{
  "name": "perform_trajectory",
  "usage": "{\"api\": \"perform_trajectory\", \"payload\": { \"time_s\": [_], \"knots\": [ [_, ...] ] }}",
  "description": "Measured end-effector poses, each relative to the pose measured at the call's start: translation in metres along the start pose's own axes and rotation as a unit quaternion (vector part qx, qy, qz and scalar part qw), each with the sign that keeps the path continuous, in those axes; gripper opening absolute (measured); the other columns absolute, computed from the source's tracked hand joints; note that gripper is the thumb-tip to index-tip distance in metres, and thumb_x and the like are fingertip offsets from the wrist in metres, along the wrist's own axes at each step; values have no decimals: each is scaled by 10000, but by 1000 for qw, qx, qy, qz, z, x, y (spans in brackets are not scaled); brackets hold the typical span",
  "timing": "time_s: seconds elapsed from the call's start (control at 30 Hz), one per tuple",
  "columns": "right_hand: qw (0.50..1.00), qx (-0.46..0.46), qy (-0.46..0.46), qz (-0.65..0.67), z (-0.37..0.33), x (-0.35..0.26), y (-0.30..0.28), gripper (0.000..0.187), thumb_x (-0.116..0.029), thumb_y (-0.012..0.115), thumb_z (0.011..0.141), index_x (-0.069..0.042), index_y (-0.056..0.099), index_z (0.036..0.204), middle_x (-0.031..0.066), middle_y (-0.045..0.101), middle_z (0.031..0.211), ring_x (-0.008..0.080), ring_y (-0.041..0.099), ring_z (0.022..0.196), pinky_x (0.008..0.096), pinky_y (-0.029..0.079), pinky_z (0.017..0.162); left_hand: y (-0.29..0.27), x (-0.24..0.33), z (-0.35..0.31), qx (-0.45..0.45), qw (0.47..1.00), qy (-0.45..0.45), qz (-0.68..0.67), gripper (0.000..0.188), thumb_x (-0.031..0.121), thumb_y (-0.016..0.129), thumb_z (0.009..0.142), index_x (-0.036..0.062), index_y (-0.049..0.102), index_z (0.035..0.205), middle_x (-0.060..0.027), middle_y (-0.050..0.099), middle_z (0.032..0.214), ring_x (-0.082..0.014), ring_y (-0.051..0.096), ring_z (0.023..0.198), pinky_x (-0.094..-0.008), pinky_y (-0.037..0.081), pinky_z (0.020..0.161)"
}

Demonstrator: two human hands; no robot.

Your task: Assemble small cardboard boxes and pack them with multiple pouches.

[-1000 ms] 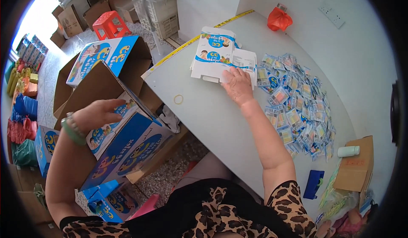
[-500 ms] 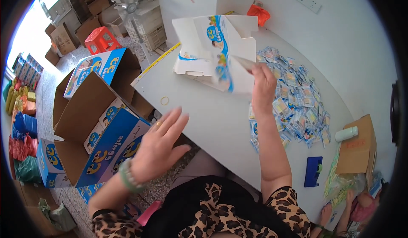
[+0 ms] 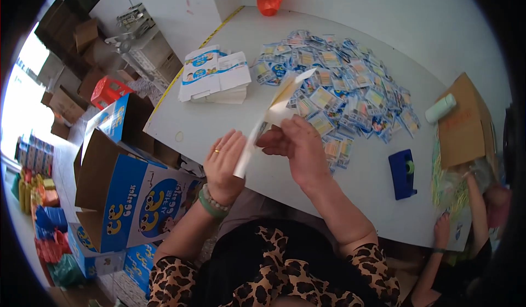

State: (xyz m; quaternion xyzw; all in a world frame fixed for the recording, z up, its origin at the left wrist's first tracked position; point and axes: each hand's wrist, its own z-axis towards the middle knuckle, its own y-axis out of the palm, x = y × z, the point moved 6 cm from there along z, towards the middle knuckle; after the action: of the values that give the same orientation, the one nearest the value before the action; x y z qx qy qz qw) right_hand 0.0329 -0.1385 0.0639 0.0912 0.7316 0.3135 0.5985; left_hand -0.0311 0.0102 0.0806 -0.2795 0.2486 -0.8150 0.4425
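Observation:
Between my two hands stands a white folding carton [image 3: 245,161], partly unfolded and seen nearly edge-on, above the near part of the table. My left hand [image 3: 222,167], with a ring and a green bangle, lies along its left side, fingers straight and together, thumb hidden. On the other side, my right hand [image 3: 304,148] grips the carton with bent fingers. A stack of flat white-and-blue cartons [image 3: 233,76] lies at the table's left edge. Beyond my right hand spreads a heap of small blue-and-clear packets [image 3: 350,88].
Large open blue cardboard boxes [image 3: 123,197] stand left of the table [image 3: 263,184]. A rubber band [image 3: 178,136] lies near its left edge. Right are a blue tape dispenser [image 3: 401,175], a brown box [image 3: 468,126] and a pale green cylinder [image 3: 441,108]. Another person's hands [image 3: 441,230] work at lower right.
My right hand has brought the carton away from the stack toward me. My left hand, open and apart before, now holds the carton's other side. The view has shifted to the right.

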Motion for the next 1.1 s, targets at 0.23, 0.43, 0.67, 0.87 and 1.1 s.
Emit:
{"api": "perform_trajectory", "payload": {
  "time_s": [0.23, 0.43, 0.67, 0.87, 1.1],
  "knots": [
    [896, 119, -302, -301, -16, -48, -47, 291, -221, 558, 935, 32, 585, 1076, 75, 621, 1018, 126, 579, 920, 260, 455, 801, -30, -49, 16, 80, 752, -431, -493, 219, -3, 690, 818, -6, 675, 1036, -82, 697, 907, -152, 664, 780, -277, 544, 708],
    [993, 30, -6, -117, 3, 15, -44, 267, -128, 608, 879, 1, 601, 1113, 5, 639, 879, 94, 556, 760, 242, 458, 722, -25, -86, -12, 32, 744, -471, -473, 374, 19, 707, 789, -25, 597, 1144, -142, 666, 1071, -243, 660, 938, -355, 531, 821],
    [966, 45, -75, -244, -21, 47, -10, 300, -79, 574, 864, 12, 564, 1150, 23, 627, 899, 83, 560, 743, 236, 467, 629, -9, -57, -25, -2, 977, -210, 23, 409, 188, 771, 698, 56, 590, 1040, -315, 412, 1323, -429, 422, 1242, -500, 374, 984],
    [974, -21, -79, -210, -32, 73, -5, 340, -80, 580, 875, 2, 539, 1203, 27, 618, 943, 82, 561, 749, 223, 464, 659, 28, -87, -53, -78, 783, -397, -473, 391, 205, 776, 748, 46, 647, 1080, -300, 137, 1517, -404, 191, 1405, -376, 296, 1084],
    [995, -50, -27, -83, -43, 85, -1, 527, -21, 617, 838, 23, 443, 1334, 113, 590, 1206, 197, 591, 1059, 323, 452, 950, 43, -96, -82, -214, 808, -404, -371, 451, 293, 790, 723, 2, 677, 1048, -267, 42, 1550, -408, 135, 1422, -400, 253, 1113]
  ]
}}
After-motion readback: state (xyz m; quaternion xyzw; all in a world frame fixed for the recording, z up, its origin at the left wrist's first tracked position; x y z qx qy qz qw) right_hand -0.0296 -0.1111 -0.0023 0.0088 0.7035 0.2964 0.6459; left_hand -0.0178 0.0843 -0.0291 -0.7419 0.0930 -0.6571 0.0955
